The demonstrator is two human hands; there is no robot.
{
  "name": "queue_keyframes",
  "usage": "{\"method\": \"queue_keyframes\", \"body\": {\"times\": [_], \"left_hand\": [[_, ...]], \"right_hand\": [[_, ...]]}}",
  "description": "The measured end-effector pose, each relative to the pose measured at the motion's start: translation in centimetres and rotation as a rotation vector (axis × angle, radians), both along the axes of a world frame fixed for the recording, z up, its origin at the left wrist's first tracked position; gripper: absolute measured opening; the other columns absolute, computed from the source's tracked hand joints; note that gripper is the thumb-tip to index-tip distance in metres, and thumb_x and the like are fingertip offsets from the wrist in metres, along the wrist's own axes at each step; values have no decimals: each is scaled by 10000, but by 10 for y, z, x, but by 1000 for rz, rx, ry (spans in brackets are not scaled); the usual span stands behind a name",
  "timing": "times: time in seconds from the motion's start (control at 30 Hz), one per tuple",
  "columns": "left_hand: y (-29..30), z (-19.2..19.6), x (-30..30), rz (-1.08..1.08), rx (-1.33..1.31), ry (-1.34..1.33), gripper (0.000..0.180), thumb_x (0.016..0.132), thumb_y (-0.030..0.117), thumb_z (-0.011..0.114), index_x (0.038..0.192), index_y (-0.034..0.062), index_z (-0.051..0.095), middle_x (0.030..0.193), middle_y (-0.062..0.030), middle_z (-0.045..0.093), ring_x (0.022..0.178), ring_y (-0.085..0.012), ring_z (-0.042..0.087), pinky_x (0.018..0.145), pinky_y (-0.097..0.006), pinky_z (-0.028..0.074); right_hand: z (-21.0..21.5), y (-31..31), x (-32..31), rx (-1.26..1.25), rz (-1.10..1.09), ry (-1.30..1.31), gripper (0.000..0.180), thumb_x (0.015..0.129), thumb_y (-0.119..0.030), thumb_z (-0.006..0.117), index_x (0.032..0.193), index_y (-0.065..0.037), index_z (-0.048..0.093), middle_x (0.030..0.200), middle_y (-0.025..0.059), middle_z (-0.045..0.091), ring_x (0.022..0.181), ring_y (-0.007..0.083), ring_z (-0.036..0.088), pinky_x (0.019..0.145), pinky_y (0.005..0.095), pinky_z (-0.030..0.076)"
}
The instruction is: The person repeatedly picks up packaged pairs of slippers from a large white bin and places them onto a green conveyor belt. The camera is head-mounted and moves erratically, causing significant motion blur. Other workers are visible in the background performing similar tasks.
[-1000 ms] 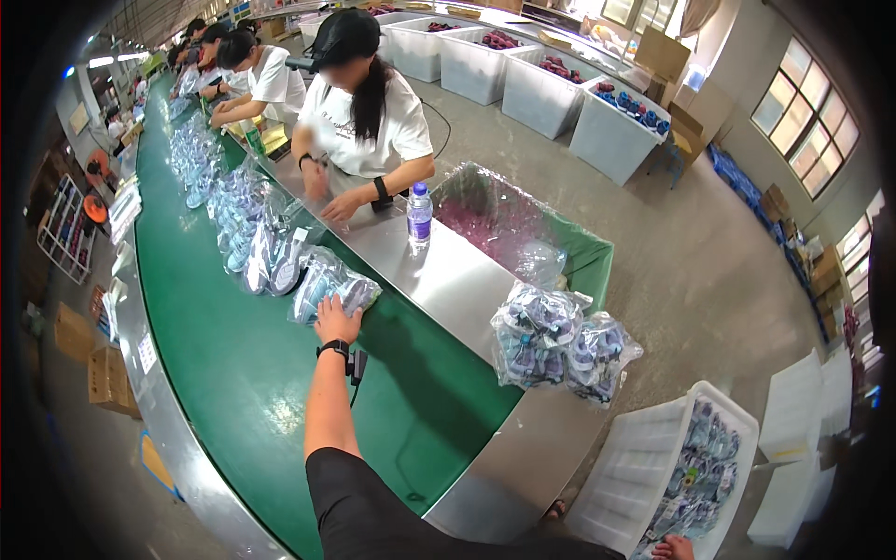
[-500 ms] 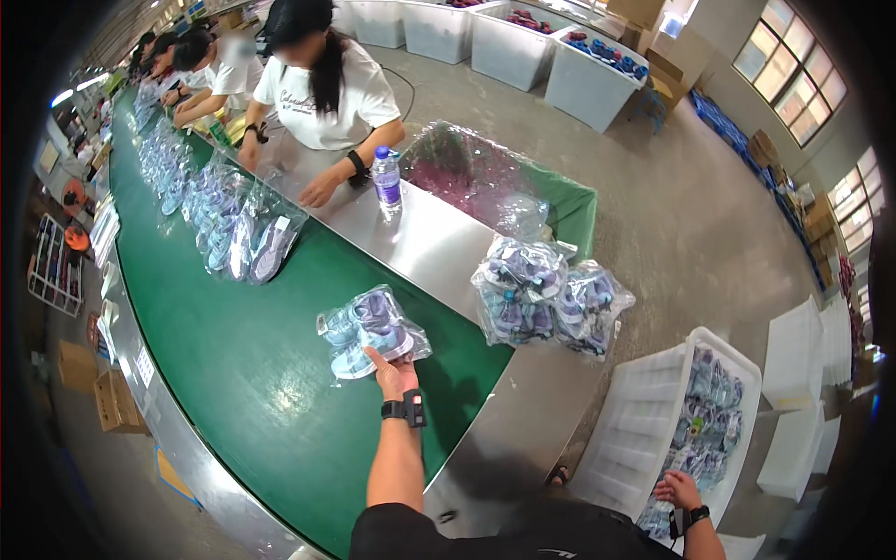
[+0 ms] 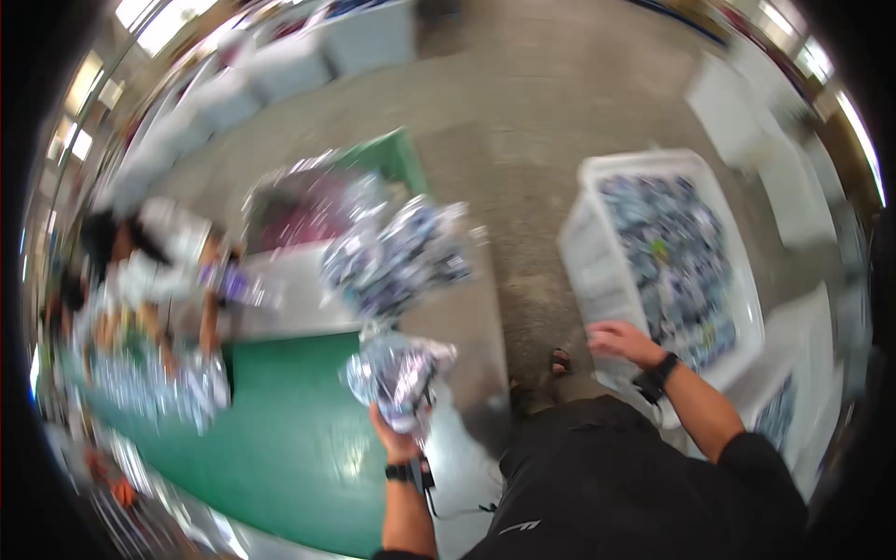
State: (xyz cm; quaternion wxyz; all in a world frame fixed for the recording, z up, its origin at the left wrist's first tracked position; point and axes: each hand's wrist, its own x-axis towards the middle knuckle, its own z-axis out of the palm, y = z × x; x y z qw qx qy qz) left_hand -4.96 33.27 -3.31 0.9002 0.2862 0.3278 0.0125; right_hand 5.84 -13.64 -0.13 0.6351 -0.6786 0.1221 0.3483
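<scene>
In my left hand (image 3: 398, 431) is a clear plastic bag of pale blue and purple shoes (image 3: 397, 373), lifted over the end of the green conveyor belt (image 3: 280, 411). My fingers grip the bag from below and partly disappear behind it. Holding nothing, my right hand (image 3: 623, 342) hovers by the near left side of a large white bin (image 3: 571, 245), its fingers loosely stretched out. Similar bagged shoes (image 3: 672, 252) fill that bin. Beyond the belt's end, more bagged shoes (image 3: 401, 257) lie heaped on the metal table (image 3: 471, 327). Motion blurs the whole picture.
A green-edged container (image 3: 397, 159) with plastic-wrapped contents stands behind the metal table. At the left, a person (image 3: 168, 252) sits by a purple-labelled bottle (image 3: 238, 283) and a row of bagged shoes (image 3: 168, 383). White bins (image 3: 373, 37) line the back; more (image 3: 793, 187) stand at right.
The view has swung to the right, bringing the white bin nearer the middle. My left hand has raised the bagged shoes off the belt, toward its end. My right hand remains empty.
</scene>
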Motion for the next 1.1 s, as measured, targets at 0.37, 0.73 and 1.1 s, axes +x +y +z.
{"method": "queue_keyframes", "body": {"times": [0.37, 0.73, 1.1], "left_hand": [[-242, 43, 78, -993, 115, -10, 549, 1040, 419, 377, 1388, 2, 457, 1348, -126, 554, 1212, -244, 544, 1074, -384, 378], [-238, 15, 94, -999, 598, 187, 477, 1032, 368, 466, 1311, -15, 512, 1132, -144, 650, 971, -221, 649, 823, -322, 524], [-184, -11, 39, -935, 778, 348, 542, 1003, 420, 499, 1345, 0, 492, 1112, -184, 657, 891, -244, 668, 718, -322, 541]], "right_hand": [[-18, -45, -14, 264, -270, -125, 890, 780, -397, 813, 1425, 14, 357, 1298, 120, 549, 1144, 178, 549, 961, 319, 475], [-95, -238, -87, 542, -1319, -175, 363, 865, -254, 714, 1120, -31, 585, 1022, 71, 657, 927, 187, 656, 807, 358, 556], [-148, -220, -70, 460, -1473, 332, 439, 879, -250, 718, 1160, -10, 481, 996, 133, 581, 852, 278, 665, 725, 416, 586]]}}
